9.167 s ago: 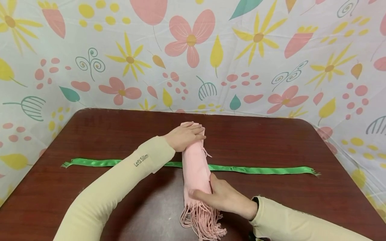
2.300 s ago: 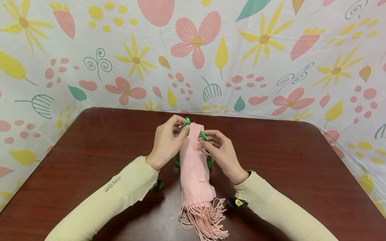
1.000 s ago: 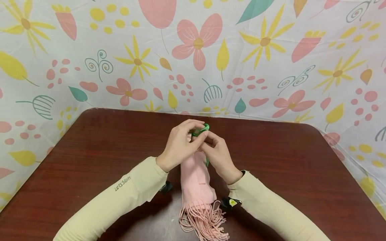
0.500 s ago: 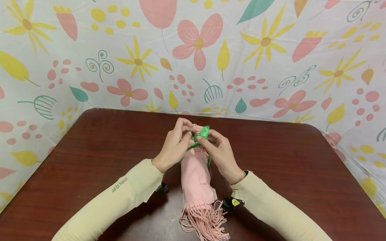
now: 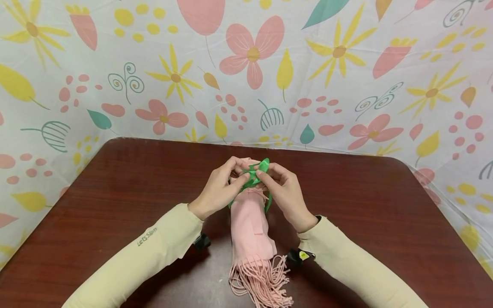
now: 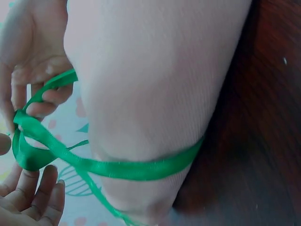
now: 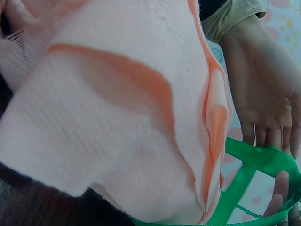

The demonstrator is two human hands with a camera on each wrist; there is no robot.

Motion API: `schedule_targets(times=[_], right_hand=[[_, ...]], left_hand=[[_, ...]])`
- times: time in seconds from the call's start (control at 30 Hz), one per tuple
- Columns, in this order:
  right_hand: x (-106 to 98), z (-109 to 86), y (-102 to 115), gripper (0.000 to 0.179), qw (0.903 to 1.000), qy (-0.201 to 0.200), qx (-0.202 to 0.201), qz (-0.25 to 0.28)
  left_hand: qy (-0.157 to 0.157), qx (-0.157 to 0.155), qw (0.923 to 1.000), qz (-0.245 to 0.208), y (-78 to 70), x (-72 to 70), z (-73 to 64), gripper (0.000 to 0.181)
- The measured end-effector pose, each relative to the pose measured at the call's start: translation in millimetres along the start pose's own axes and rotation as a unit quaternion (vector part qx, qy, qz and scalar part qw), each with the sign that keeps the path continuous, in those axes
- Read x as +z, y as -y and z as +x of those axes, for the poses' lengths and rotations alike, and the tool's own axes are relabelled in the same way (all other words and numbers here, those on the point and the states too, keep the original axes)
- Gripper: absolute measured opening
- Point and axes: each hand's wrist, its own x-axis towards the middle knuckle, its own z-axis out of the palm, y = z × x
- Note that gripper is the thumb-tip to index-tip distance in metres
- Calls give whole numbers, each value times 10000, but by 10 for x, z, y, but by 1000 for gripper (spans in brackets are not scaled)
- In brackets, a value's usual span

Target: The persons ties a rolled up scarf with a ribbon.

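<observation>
Scarf (image 5: 249, 229) lies folded lengthwise on the table (image 5: 154, 179), fringe (image 5: 259, 278) at its near end. Green ribbon (image 5: 264, 165) goes round the scarf close to its far end, strands crossing above it. Left hand (image 5: 219, 186) sits left of the scarf, thumb and fingertips pinching ribbon. Right hand (image 5: 288, 194) sits on the scarf's right, thumb pressing a raised ribbon loop against the fingers. Likely both grip near the crossing so it doesn't slip (ribbon bows out at the scarf's right side, so I'd call it slack). Can't tell which strand each hand has.
</observation>
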Motion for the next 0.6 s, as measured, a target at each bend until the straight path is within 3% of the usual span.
schedule_targets(times=[0.17,0.33,0.43,0.6], right_hand=[[-23,-5,10,21,10000,-11,85,-26],[-31,-1,19,20,9997,-61,178,-173],[-43,-5,27,17,9991,-152,201,-343],[-65,-17,40,16,9987,-233,303,-326]], left_hand=[[-124,82,9981,605,13,-80,-1,12],[-148,569,9925,1073,34,-208,-26,9],[-125,735,9907,1136,39,-288,-41,11],[-115,677,9925,1014,62,-373,-79,8]])
